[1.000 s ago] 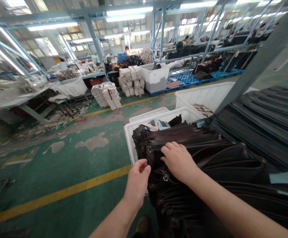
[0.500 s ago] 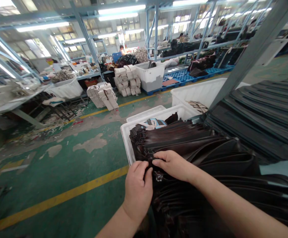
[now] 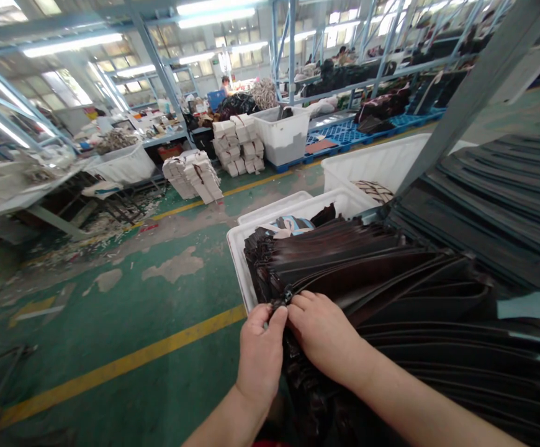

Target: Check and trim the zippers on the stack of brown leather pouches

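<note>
Long dark brown, leather-like pieces (image 3: 391,273) stand packed on edge in rows in front of me. My left hand (image 3: 261,347) is at the left end of these rows, thumb and fingers pinched on the crumpled dark end of one piece. Right beside it, my right hand (image 3: 323,335) has its fingers curled down over the same dark end, the fingertips partly hidden. The two hands nearly touch. A white plastic bin (image 3: 238,261) lies just beyond them, with a blue and white bundle (image 3: 289,227) inside near the dark pieces.
Flat dark pieces (image 3: 498,205) are stacked at the right behind a grey post (image 3: 465,87). Another white bin (image 3: 377,162) stands beyond. Bundled white pieces (image 3: 195,177) sit on the green floor (image 3: 158,323) across the aisle. A worktable (image 3: 32,189) is at the left.
My right hand has turned and curled its fingers downward onto the dark end. My left hand has stayed almost in place, now pinching the end more closely.
</note>
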Demonstrator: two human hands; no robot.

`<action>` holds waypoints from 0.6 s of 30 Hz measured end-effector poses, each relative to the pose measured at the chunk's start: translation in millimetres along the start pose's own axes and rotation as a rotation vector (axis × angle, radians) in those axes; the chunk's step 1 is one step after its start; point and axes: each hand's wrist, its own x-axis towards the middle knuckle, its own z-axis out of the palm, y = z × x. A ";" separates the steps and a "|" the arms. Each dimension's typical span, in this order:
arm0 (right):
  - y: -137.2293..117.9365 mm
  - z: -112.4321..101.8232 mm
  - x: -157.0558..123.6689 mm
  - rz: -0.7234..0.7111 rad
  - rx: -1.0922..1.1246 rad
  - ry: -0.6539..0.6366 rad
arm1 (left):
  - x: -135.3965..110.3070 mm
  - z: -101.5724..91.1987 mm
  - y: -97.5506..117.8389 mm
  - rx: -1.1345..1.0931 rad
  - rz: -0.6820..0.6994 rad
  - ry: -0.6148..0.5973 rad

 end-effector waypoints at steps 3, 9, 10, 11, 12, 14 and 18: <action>-2.3 1.5 -2.1 -0.025 -0.032 0.000 | 2.3 5.6 -4.1 -0.093 -0.055 0.056; -3.7 2.7 -3.8 -0.047 -0.055 -0.006 | 9.8 11.3 -6.7 -0.188 -0.114 0.161; -3.5 2.7 -3.4 -0.040 -0.052 -0.006 | 9.9 11.2 -5.4 -0.172 -0.102 0.163; -3.2 2.5 -2.9 -0.032 -0.048 -0.006 | 9.8 10.7 -3.9 -0.161 -0.089 0.150; -2.9 2.4 -2.5 -0.027 -0.045 -0.005 | 9.4 10.0 -2.4 -0.155 -0.079 0.124; -2.3 2.4 -2.1 -0.028 -0.043 0.002 | 8.5 8.5 -0.3 -0.159 -0.084 0.075; -1.2 4.0 -3.0 -0.028 -0.035 0.014 | 6.2 7.1 -1.5 -0.162 -0.115 0.052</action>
